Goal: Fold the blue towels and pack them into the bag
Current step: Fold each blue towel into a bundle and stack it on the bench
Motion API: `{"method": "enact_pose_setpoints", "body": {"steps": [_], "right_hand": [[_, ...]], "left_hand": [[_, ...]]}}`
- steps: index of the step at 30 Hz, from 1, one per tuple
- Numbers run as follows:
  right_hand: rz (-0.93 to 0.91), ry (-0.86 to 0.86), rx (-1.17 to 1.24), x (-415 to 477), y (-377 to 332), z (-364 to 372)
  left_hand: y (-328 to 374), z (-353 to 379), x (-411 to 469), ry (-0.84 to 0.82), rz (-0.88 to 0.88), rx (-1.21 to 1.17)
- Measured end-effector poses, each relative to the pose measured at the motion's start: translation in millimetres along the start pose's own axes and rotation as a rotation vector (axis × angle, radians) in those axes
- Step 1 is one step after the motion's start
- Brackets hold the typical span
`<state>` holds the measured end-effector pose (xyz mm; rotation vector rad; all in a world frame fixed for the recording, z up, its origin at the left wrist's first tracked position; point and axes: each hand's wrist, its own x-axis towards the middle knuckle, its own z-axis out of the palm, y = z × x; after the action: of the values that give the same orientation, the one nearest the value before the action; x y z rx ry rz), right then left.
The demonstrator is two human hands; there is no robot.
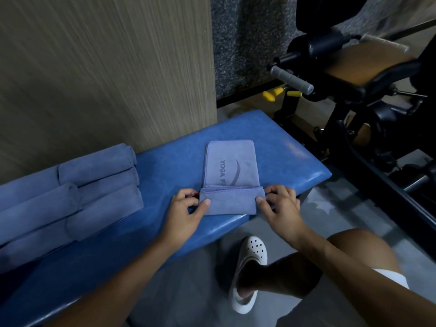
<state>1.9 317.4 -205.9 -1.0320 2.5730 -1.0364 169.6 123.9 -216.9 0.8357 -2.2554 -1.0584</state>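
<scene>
Where the padded blue bench (165, 166) nears its far end, I see the blue towel (232, 166) lying as a narrow strip. Its long axis points away from me and its near end is turned over into a roll. The left hand (188, 208) and right hand (280, 206) each pinch one end of that roll, thumbs on top. Rolled towels (94, 185) sit piled to the left, well apart. A wood-grain panel (106, 67) stands behind, with a black exercise machine (342, 74) to the right.

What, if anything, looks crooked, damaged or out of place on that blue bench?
Nothing stands out. The flat lavender-blue printed towel lies smooth on the blue padded bench, its near end turned up evenly between the left hand and right hand. The rolled blue towels sit tidily stacked at the left.
</scene>
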Motion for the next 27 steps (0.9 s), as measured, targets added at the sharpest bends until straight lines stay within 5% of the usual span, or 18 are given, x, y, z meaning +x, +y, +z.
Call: {"method": "enact_pose_setpoints", "body": {"steps": [11,13,16,19,22,27], "right_hand": [[0.075,0.030,-0.009,8.8,-4.5,4.6],[0.079,0.053,-0.001,9.2,-5.4,4.6],[0.060,0.108,0.004,8.4,-6.8,4.3],[-0.200,0.119,-0.170,8.0,-5.8,-4.1],[-0.577,0.033,-0.410,9.8,-1.7,-20.9],[-0.559,-0.160,-0.551,7.0,2.0,-23.6]], "left_hand": [[10.9,12.2,3.7,0.165,-0.093,0.056],[12.2,9.4,0.5,0.166,-0.016,0.039],[8.3,0.6,0.6,0.025,0.328,0.138],[4.1,-8.9,2.4,-0.092,0.541,0.385],[-0.2,-19.2,1.2,-0.236,0.555,0.535],[-1.5,-26.9,5.3,-0.383,0.476,0.612]]}}
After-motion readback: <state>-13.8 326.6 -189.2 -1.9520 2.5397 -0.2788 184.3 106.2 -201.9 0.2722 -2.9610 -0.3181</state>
